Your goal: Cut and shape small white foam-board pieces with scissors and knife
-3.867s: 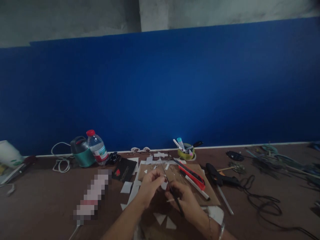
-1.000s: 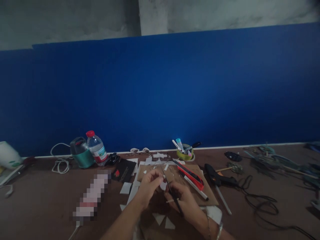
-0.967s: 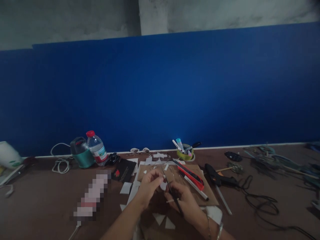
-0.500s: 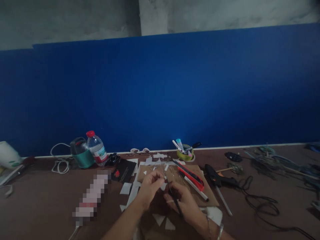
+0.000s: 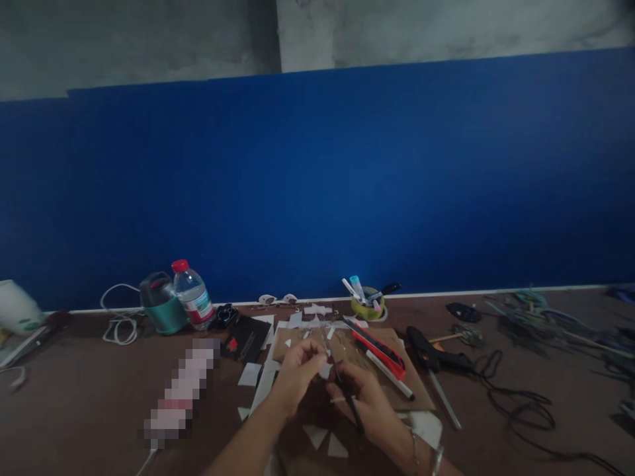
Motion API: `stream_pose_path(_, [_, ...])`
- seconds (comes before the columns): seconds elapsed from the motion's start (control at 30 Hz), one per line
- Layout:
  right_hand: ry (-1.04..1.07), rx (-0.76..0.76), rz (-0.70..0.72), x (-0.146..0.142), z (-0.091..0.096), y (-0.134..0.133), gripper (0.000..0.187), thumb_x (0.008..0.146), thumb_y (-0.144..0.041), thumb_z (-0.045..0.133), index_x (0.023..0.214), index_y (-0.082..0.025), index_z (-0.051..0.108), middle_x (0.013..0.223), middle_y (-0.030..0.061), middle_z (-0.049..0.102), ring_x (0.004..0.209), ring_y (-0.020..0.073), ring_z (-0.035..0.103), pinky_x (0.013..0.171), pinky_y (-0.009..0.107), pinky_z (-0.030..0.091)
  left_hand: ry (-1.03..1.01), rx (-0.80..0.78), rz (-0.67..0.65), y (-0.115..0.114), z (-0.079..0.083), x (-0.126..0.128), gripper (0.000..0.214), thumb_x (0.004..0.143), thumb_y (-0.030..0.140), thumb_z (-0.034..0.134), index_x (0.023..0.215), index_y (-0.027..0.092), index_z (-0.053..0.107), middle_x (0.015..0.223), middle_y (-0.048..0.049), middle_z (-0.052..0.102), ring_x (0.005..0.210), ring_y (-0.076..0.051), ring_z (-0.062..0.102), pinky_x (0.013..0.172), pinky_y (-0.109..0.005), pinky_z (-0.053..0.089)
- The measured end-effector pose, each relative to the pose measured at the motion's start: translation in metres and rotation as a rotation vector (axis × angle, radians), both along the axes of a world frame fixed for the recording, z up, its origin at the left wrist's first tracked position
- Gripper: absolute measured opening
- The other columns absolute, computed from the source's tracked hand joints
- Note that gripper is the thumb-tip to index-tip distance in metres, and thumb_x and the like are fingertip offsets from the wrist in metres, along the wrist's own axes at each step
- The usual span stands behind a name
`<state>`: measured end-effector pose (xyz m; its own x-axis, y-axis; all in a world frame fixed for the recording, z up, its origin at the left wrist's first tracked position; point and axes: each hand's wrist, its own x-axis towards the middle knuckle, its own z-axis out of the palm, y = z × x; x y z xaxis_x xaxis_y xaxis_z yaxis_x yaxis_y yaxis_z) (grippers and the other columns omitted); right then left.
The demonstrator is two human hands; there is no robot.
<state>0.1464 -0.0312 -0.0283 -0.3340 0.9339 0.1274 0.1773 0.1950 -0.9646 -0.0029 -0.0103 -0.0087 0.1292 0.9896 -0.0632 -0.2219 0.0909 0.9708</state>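
**Covered Grips, Cropped Edges**

Your left hand (image 5: 300, 367) covers an edge of the small white piece (image 5: 325, 371), and your right hand (image 5: 366, 395) hides part of the slim dark-handled tool (image 5: 354, 411). The near edge cuts off both your forearms (image 5: 253, 430). Pixel blocks mask an object (image 5: 181, 393) on the left. The left edge crops the white cup (image 5: 18, 307). On the right, you face a tangle of strands (image 5: 550, 324) too blurred to sort out.

You have one left hand (image 5: 296, 371), one right hand (image 5: 366, 395), one held paper piece (image 5: 325, 371) and one pair of scissors (image 5: 354, 407). Nearest you lie two paper triangles (image 5: 315, 436). You have one bottle (image 5: 192, 294) at far left, one glue gun (image 5: 432, 356) at right.
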Motion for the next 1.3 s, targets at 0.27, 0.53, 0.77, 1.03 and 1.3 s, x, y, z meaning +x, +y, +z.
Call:
stream_pose_path(0.27, [-0.014,0.007,-0.008,-0.001,0.000,0.001,0.016,0.077,-0.031,0.056,0.072,-0.016,0.051,0.063,-0.0034,0.044,0.057,0.0106,0.039,0.053,0.021,0.033,-0.020,0.021,0.011,-0.001,0.006,0.001,0.019,0.063,0.029,0.069,0.064,0.017,0.055,0.063,0.0026,0.055,0.063,-0.012,0.048,0.065,-0.024,0.036])
stream_pose_path(0.53, [-0.021,0.009,-0.020,0.001,-0.004,0.001,0.014,0.077,-0.029,0.057,0.073,-0.016,0.052,0.063,-0.0033,0.045,0.057,0.0110,0.041,0.052,0.022,0.033,-0.045,0.016,0.006,-0.001,0.003,0.000,0.018,0.067,0.030,0.067,0.067,0.017,0.055,0.065,0.0018,0.058,0.062,-0.012,0.050,0.063,-0.023,0.038])
stream_pose_path(0.77, [-0.035,0.012,-0.025,0.000,-0.006,0.001,0.013,0.076,-0.027,0.058,0.074,-0.015,0.054,0.062,-0.0036,0.046,0.057,0.0108,0.041,0.052,0.021,0.033,0.002,0.020,0.024,-0.001,0.003,0.000,0.015,0.065,0.026,0.068,0.066,0.015,0.057,0.067,0.0001,0.060,0.067,-0.013,0.053,0.068,-0.024,0.039])
stream_pose_path(1.03, [-0.026,0.015,-0.003,-0.001,0.002,0.000,0.009,0.075,-0.024,0.057,0.071,-0.015,0.055,0.062,-0.0034,0.046,0.058,0.0105,0.041,0.051,0.020,0.033,0.057,0.018,-0.016,0.002,0.001,-0.003,0.011,0.065,0.024,0.065,0.066,0.016,0.058,0.064,0.0007,0.060,0.063,-0.013,0.053,0.063,-0.024,0.039])
stream_pose_path(1.3, [-0.043,0.032,-0.012,0.000,-0.005,0.002,0.009,0.076,-0.023,0.056,0.072,-0.015,0.054,0.064,-0.0031,0.046,0.059,0.0110,0.041,0.054,0.021,0.033,0.018,0.021,-0.033,-0.001,0.012,-0.003,0.010,0.064,0.023,0.063,0.063,0.016,0.056,0.063,0.0012,0.059,0.064,-0.013,0.051,0.065,-0.024,0.038])
